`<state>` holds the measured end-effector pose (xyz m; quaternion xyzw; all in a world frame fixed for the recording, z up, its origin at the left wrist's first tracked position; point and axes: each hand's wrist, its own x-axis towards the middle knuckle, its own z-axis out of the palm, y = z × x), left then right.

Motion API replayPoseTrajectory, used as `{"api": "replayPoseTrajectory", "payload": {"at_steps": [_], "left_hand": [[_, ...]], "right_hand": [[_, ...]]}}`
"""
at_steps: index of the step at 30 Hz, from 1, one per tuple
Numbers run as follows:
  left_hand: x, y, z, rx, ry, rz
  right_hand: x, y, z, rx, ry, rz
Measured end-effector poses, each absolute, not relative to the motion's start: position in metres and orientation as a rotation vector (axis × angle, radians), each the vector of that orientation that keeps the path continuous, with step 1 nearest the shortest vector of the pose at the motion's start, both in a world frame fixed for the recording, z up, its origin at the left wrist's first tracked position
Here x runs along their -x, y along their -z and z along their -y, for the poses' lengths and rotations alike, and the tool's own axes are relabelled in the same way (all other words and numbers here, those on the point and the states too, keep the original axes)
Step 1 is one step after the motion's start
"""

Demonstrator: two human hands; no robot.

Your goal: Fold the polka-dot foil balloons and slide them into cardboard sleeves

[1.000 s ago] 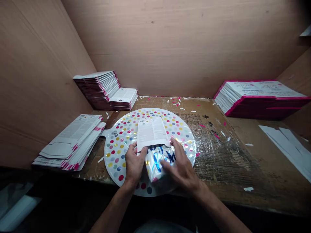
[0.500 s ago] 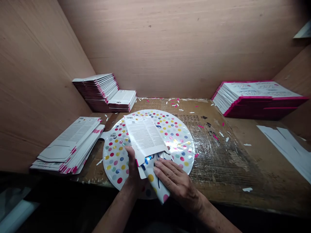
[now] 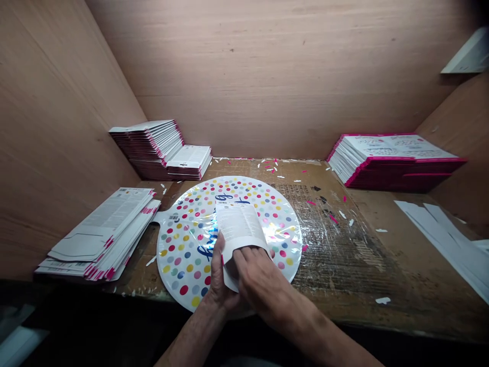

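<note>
My left hand (image 3: pixel 218 278) is closed around the left side of a white printed card envelope (image 3: pixel 242 224), thumb on its front. The envelope's near end bows open toward me. My right hand (image 3: pixel 257 278) reaches into that mouth, with its fingertips hidden inside; whatever they touch there does not show. Beneath both hands a flat round foil balloon (image 3: pixel 187 260) lies on the table, white with coloured dots and blue script. Its short neck points left, beside a small barcode.
Printed envelopes lie in a fanned pile (image 3: pixel 101 229) at left, with a taller stack (image 3: pixel 147 148) behind. A pink-edged stack (image 3: pixel 397 163) stands back right. White paper strips (image 3: pixel 439 239) lie far right. Pink and white scraps dot the cardboard-covered table (image 3: pixel 344 275); wooden panels (image 3: pixel 248 81) enclose it.
The folded dotted foil piece under my right hand has gone out of sight at the envelope's mouth. My right fingers have moved inside, and the envelope has shifted right and bowed open.
</note>
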<state>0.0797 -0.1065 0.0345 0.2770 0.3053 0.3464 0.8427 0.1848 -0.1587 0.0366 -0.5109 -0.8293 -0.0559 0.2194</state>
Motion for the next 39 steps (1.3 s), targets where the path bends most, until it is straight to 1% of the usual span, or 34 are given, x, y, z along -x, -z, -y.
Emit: {"api": "replayPoseTrajectory", "payload": {"at_steps": [2,4,6,8,10,11,13,15,16,21,30,33,36,39], "left_hand": [[-0.066,-0.036,0.098,-0.684,-0.684,-0.731],[-0.050,-0.038,0.093,-0.871,-0.517,-0.898],[-0.036,-0.041,0.089,-1.239,-0.283,-1.179],[-0.030,-0.044,0.086,-1.720,-0.132,-1.538],[-0.033,-0.041,0.084,-2.149,-0.232,-1.749],[-0.037,-0.038,0.083,-2.322,-0.362,-1.702],[-0.048,-0.025,0.083,-2.580,-0.580,-1.340],[-0.058,-0.010,0.085,-2.717,-0.627,-1.009],[-0.062,-0.003,0.086,-2.750,-0.608,-0.952],[-0.073,0.011,0.098,-2.811,-0.547,-1.049],[-0.077,0.012,0.102,-2.838,-0.541,-1.103],[-0.077,0.012,0.101,-2.850,-0.509,-1.097],[-0.078,0.010,0.103,-2.856,-0.500,-1.072],[-0.079,0.009,0.108,-2.864,-0.501,-1.024]], "right_hand": [[-0.192,-0.037,0.173,1.264,0.230,2.234],[-0.203,-0.027,0.187,1.251,0.337,2.071],[-0.216,-0.009,0.197,1.372,0.395,1.983],[-0.227,0.008,0.204,1.465,0.379,2.061],[-0.234,0.018,0.207,1.468,0.336,2.146],[-0.235,0.019,0.208,1.468,0.326,2.152],[-0.237,0.016,0.207,1.466,0.327,2.106],[-0.237,0.010,0.206,1.444,0.319,2.069],[-0.237,0.007,0.205,1.436,0.302,2.066],[-0.240,0.004,0.205,1.394,0.198,2.182],[-0.230,0.003,0.191,1.479,0.348,2.463],[-0.234,-0.002,0.196,1.443,0.274,2.560],[-0.244,-0.004,0.209,1.432,0.167,2.409],[-0.247,-0.001,0.217,1.396,0.183,2.269]]}}
